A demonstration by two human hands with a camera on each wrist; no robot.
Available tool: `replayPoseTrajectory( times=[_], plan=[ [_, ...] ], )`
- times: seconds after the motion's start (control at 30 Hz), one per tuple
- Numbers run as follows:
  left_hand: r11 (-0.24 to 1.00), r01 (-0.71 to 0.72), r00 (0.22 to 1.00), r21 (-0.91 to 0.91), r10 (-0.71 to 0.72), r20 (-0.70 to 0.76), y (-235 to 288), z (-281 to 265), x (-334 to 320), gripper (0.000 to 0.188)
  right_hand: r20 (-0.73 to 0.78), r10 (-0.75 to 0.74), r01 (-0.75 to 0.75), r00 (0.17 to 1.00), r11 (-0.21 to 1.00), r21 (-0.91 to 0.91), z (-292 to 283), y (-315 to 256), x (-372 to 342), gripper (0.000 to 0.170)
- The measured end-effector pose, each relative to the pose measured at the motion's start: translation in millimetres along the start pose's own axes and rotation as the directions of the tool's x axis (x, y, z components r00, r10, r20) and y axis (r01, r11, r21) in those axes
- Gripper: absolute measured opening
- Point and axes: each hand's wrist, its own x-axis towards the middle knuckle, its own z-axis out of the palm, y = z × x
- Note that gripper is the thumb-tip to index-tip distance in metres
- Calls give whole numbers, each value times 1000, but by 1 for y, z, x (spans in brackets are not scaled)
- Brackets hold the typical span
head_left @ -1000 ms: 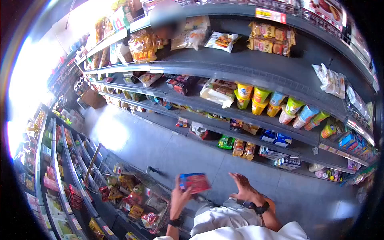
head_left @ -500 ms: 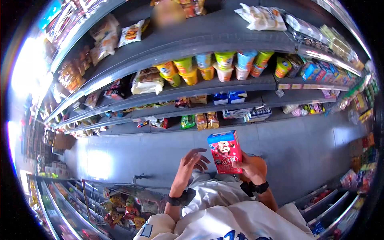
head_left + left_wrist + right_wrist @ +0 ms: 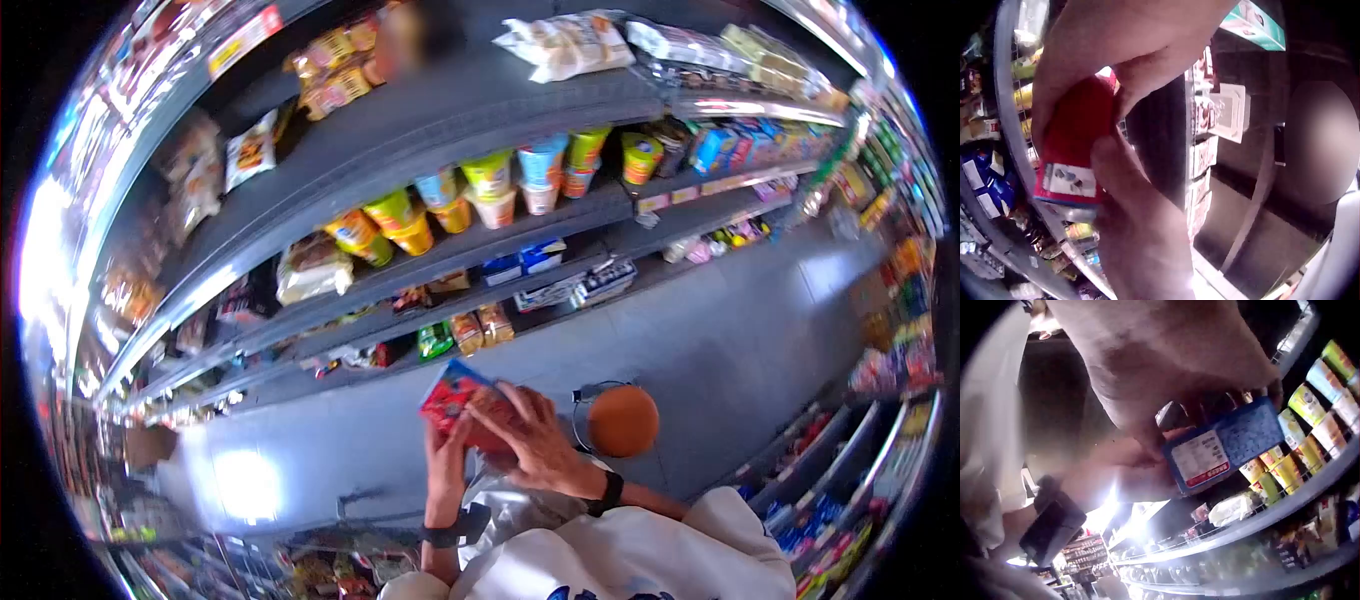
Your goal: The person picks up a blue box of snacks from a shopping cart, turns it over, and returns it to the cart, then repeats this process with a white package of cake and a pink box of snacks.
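Note:
A small red box (image 3: 455, 395) with a blue end is held in front of my body by both hands. My left hand (image 3: 445, 465) grips its near left side. The right hand (image 3: 535, 445) lies across the box from the right, its fingers over the face. In the left wrist view the red side of the box (image 3: 1079, 134) shows between the two hands, a small picture panel near its end. The right wrist view shows the blue end (image 3: 1225, 444) with a white printed label, fingers of the right hand (image 3: 1172, 369) bent behind it.
Shelves ahead carry stacked noodle cups (image 3: 490, 190), a white bag (image 3: 570, 45) and boxed goods. A round orange stool (image 3: 622, 420) stands on the floor at my right. A basket of packets (image 3: 340, 570) sits at lower left, and low shelving runs along the lower right.
The box went from my left hand to the right, and now both hands hold it, farther left and tilted. My left hand, open half a second ago, has closed on it. The head view has turned right.

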Motion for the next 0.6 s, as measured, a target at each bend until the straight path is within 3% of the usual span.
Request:
replayPoseTrajectory(
  times=[0.03, 0.1, 0.17, 0.27, 0.3, 0.33, 0.37, 0.43, 0.47, 0.5, 0.53, 0.57, 0.6],
  plan=[
    [999, -30, 1000, -38, 30, 0, 8, -7, 2, 37, -35, -40, 43, 999, 995, 95, 9, 2, 2, 79],
    [997, -10, 997, -80, 4, -74, 17, -22, 11, 43, 0, 7, -6, 1000, 964, 264, 10, 5, 6, 85],
    [994, -5, 1000, -113, 6, 3, 20, -35, 19, 55, -10, -2, 6, 1000, 927, 376, 10, 2, 13, 88],
    [987, 54, 986, -153, -29, 164, 27, -33, 29, 54, -99, -139, 161, 985, 949, 270, 17, 2, 24, 75],
    [969, 141, 964, -201, -88, 253, 33, -31, 31, 50, -118, -187, 210, 975, 950, 230, 20, 5, 25, 71],
    [970, 178, 946, -166, -122, 301, 25, -37, 43, 47, -82, -175, 187, 981, 970, 159, 24, 11, 23, 65],
    [969, 212, 925, -129, -156, 348, 15, -47, 55, 44, -87, -82, 96, 993, 980, 173, 28, 14, 20, 65],
    [951, 285, 717, 121, -295, 632, 29, -67, 69, 57, -98, 106, -84, 990, 975, 207, 35, 16, 13, 63],
    [954, 256, 666, 153, -289, 687, 12, -90, 78, 61, -273, 192, -147, 943, 974, 174, 36, 11, 8, 59],
    [956, 230, 613, 182, -288, 736, 9, -93, 82, 64, -340, 382, -230, 860, 883, 409, 37, 12, 8, 58],
    [980, 156, 488, 120, -182, 854, 5, -94, 85, 63, -346, 571, -266, 744, 729, 631, 38, 9, 4, 57],
    [927, 266, 438, 264, -360, 824, -2, -89, 88, 62, -297, 738, -241, 606, 526, 815, 40, 4, -4, 56],
    [845, 353, 370, 402, -520, 769, -10, -79, 94, 60, -322, 773, -262, 546, 523, 811, 51, 20, -18, 49]
  ],
)
